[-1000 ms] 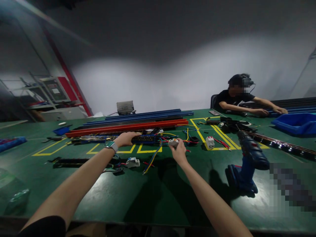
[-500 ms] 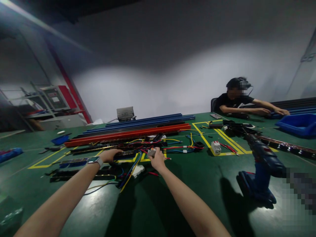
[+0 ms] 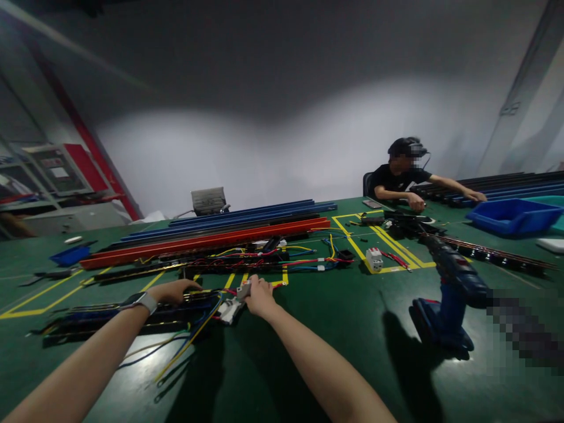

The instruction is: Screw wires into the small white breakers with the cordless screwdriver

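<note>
My left hand (image 3: 176,290), with a watch on its wrist, is closed over a long black strip (image 3: 204,301) fitted with wires; the undersides of its fingers are hidden. Beside it, on the near side, lies a second black strip (image 3: 118,335). My right hand (image 3: 261,297) grips a small grey-white circuit breaker (image 3: 243,290), with a red wire showing beside it. Just below that hand a white breaker-like block (image 3: 229,311) rests on the table. Blue and yellow wires (image 3: 187,346) trail from the strips toward me.
A red rail (image 3: 207,237) and blue rails (image 3: 247,212) lie behind more wired strips (image 3: 264,261). To the right are another breaker (image 3: 374,259), a cordless drill (image 3: 453,294) standing upright and a blue bin (image 3: 513,217). A co-worker (image 3: 400,170) sits across the table.
My left hand has brought its black strip nearer, next to the other strip. My right hand has come closer to me with the circuit breaker. The view has swung slightly right.
</note>
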`<move>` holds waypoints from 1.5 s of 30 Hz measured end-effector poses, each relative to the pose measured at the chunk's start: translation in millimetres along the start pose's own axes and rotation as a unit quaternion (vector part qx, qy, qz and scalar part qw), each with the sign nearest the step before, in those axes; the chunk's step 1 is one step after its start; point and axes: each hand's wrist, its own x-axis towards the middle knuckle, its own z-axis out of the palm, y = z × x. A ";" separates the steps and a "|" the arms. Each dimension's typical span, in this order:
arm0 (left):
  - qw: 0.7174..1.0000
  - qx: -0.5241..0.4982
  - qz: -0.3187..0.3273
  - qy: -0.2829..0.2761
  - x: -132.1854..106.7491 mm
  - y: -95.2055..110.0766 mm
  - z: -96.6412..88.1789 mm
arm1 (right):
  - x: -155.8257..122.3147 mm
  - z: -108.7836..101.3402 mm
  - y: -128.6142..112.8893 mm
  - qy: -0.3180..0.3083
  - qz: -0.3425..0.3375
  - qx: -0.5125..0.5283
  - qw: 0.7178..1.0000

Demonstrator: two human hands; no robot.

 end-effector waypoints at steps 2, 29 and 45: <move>1.000 -0.010 0.011 -0.023 0.7 13.1 -6.0 | -4.7 3.0 0.3 -0.001 -0.013 0.001 1.000; 0.891 -0.163 0.178 0.385 76.8 258.3 -2.2 | -102.1 -185.1 188.3 0.220 -0.034 0.072 0.972; 0.973 0.033 0.136 0.184 113.5 367.9 27.4 | -98.9 -198.3 238.6 0.364 0.108 0.125 0.917</move>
